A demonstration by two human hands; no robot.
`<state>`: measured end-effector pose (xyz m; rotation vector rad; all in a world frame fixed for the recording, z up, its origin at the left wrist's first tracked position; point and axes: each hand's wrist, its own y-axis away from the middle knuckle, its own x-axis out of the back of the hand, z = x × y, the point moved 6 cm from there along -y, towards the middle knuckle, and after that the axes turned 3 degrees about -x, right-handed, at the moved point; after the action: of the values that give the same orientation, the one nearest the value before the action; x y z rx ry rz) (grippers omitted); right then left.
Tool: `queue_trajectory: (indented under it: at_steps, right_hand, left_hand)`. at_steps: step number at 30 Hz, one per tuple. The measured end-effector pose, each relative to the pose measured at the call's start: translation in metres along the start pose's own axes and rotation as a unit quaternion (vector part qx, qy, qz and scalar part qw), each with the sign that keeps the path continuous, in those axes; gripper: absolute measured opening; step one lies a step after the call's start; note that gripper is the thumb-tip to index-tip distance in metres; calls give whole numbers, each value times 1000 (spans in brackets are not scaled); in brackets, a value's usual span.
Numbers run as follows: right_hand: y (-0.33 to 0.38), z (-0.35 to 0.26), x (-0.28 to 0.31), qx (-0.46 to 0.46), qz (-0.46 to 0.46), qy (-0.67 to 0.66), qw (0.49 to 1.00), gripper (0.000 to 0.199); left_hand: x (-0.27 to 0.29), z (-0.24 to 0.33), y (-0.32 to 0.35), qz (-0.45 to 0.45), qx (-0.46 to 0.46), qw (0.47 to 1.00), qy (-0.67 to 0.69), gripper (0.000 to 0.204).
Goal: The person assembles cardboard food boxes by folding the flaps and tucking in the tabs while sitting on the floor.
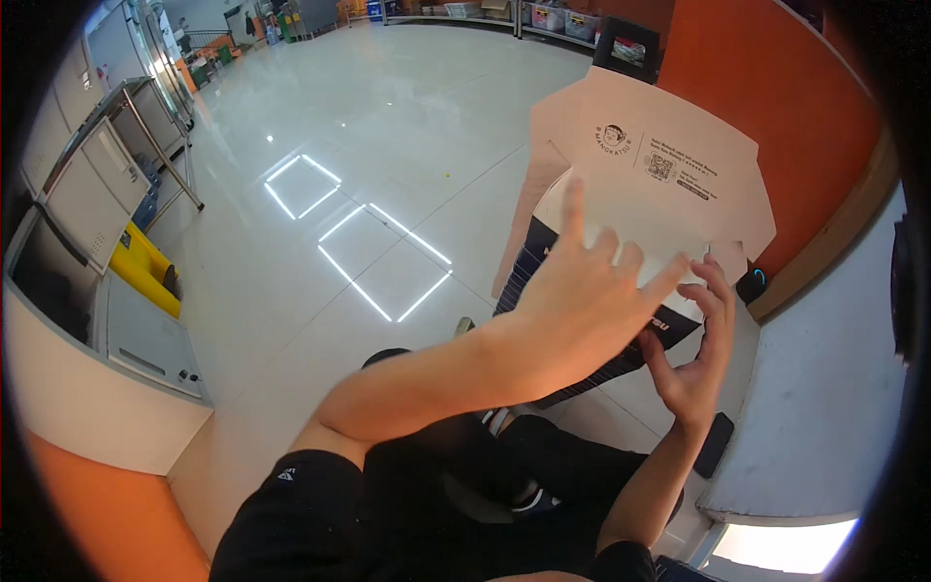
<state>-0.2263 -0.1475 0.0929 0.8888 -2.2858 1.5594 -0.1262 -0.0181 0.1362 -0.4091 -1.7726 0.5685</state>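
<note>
A cardboard takeaway box (626, 359) stands upright before me, its outer side dark navy with fine stripes. Its pale flap (698, 126), printed with a round logo and a square code, is raised at the far side. My left hand (587, 286) reaches across onto the pale upper panel, back of the hand up. One finger stretches away from me, the others are spread and partly bent. At the near right corner, my right hand (700, 349) grips the box, thumb on the navy side and fingers curled over the right edge. What lies inside the box is hidden.
An orange panel (766, 145) rises close behind the box, beside a white surface (824, 388) on the right. On the left stand a grey metal cabinet (145, 335) and a yellow object (145, 267). Shelves with bins (562, 21) line the back.
</note>
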Motion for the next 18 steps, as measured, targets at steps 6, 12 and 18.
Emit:
queue_trajectory:
  at_steps: [6,12,18]
  right_hand:
    - [28,33,-12,-39,171,-155,972,83]
    - [41,56,-23,-158,75,-185,967,73]
    - [31,48,-14,-115,-23,-147,982,35]
  left_hand:
    - [-8,12,-19,-60,-101,980,161,54]
    - [-5,8,-20,-52,-89,979,175,47]
    - [-5,5,-29,-38,-121,975,183,37]
